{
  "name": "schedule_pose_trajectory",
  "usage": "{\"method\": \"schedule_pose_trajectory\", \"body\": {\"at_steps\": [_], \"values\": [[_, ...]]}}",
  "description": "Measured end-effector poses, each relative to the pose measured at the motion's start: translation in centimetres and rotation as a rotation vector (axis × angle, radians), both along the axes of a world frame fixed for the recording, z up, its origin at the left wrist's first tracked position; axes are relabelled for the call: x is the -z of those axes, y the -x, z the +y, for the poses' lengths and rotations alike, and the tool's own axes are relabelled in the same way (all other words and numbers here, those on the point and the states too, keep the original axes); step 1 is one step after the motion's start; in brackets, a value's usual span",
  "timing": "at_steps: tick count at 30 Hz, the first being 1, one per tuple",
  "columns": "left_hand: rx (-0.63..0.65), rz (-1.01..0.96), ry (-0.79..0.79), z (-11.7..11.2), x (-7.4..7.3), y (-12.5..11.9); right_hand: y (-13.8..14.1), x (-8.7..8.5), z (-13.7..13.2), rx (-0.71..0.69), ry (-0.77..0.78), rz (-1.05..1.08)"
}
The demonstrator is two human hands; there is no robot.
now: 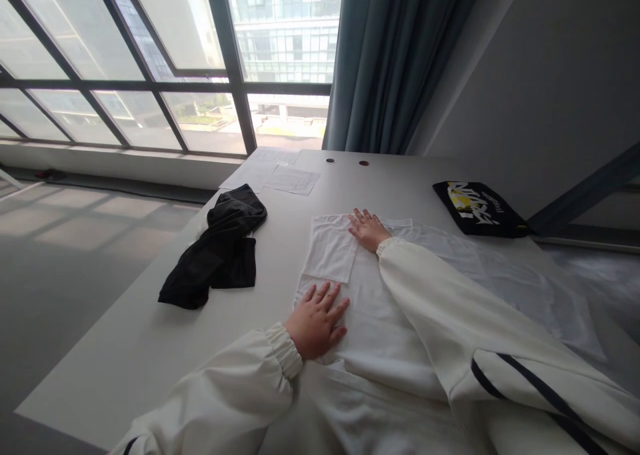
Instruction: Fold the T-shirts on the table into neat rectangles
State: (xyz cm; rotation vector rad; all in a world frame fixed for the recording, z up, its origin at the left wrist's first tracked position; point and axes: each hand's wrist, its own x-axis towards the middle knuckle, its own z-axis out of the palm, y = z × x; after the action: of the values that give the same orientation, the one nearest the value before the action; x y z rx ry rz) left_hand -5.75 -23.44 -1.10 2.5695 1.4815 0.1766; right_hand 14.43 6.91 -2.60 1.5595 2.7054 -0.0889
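Note:
A white T-shirt (385, 308) lies spread on the table in front of me, with one sleeve (330, 245) folded in over its far left part. My left hand (317, 321) rests flat on the shirt's left edge, just below that sleeve, fingers spread. Farther away, my right hand (367, 229) presses flat near the shirt's upper edge, at the right side of the sleeve, with its fingers stretched out. Neither hand grips anything. The near part of the shirt is rumpled and partly hidden by my right sleeve.
Black folded clothing (215, 248) lies on the white table (125, 368) to the left. Paper sheets (293, 179) are at the far edge, near two cable holes. A black printed bag-like item (480, 208) sits at the right. Clear plastic film (540, 295) stretches along the right side.

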Motion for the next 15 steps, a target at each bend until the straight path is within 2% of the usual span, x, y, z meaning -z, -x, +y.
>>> {"method": "schedule_pose_trajectory", "body": {"at_steps": [2, 5, 8, 11, 13, 15], "values": [[0.017, -0.025, -0.006, -0.4, 0.2, 0.8, -3.0, -0.3, -0.3, 0.006, -0.07, -0.004], [0.061, -0.081, -0.001, -1.7, 0.1, 2.5, -10.9, -0.5, -1.0, 0.047, -0.134, -0.028], [0.112, -0.188, 0.04, -3.1, -0.9, 4.4, -21.8, 0.1, -3.0, 0.253, -0.137, -0.048], [0.144, -0.334, 0.127, -3.2, -2.1, 5.5, -31.5, 1.8, -6.7, 0.509, -0.101, 0.021], [0.149, -0.416, 0.159, -2.7, -2.5, 5.7, -35.6, 3.1, -9.2, 0.6, -0.133, 0.093], [0.13, -0.476, 0.175, -2.0, -2.6, 5.6, -37.3, 4.0, -11.0, 0.607, -0.168, 0.141]]}}
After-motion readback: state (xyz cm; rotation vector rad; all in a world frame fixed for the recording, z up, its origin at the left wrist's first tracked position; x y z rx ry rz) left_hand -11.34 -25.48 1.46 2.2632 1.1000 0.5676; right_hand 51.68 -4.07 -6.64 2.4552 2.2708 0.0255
